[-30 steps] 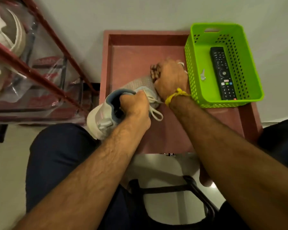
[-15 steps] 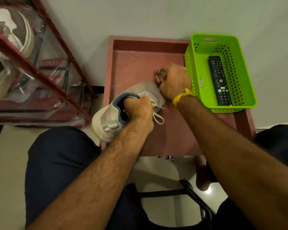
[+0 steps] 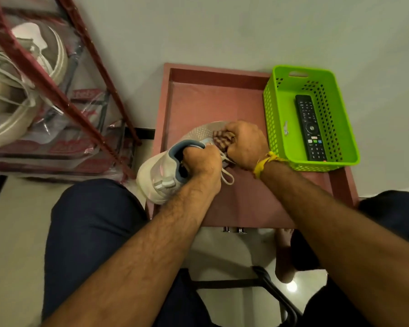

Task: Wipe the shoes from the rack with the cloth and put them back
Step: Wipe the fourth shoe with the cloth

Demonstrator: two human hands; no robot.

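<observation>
A white sneaker with a blue collar and a mesh toe lies on the pink tray table, its heel over the table's near left edge. My left hand grips the sneaker at its opening, fingers curled inside the collar. My right hand holds a bunched striped cloth against the top of the sneaker near the laces. A loose lace loop hangs below my left wrist.
A green plastic basket with a black remote stands on the table's right side. A red metal shoe rack with pale shoes and plastic-wrapped items stands at left. My knees flank the table.
My right hand has slid with the cloth from the toe back toward the laces. The camera has tipped so the table sits lower in view. The left hand keeps its grip.
</observation>
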